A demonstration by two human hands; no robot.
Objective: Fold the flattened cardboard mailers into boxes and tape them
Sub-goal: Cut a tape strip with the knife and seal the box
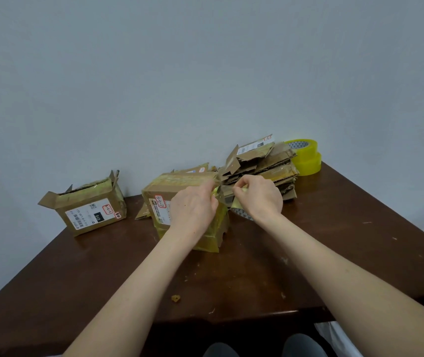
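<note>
1. A dark brown wooden tabletop [231, 274], scuffed and dotted with small cardboard scraps, stands against a plain pale grey-blue wall [180, 73].
2. Both bare forearms reach forward from the near edge and meet over the middle of the tabletop.
3. The left hand [193, 210] lies against the right end of the middle box [180, 186]. Its fingers are curled and pinch a strip of tape [218, 193] at the box's top corner.
4. The right hand [257, 197] is just beside it, thumb and forefinger pressed together on the same strip. A tape roll [243, 215] shows partly beneath this hand; I cannot tell whether the palm holds it.
5. The middle box is worn corrugated card, wrapped in glossy yellowish tape and bearing a white label.
6. A second box [87, 204] stands well apart to the left, its top flaps ragged and raised.
7. The flattened mailers [262, 166] lie in an uneven pile behind the hands, with torn edges.
8. Two translucent yellow spare rolls [307, 158] are stacked at the wall, touching the pile's right side.
</note>
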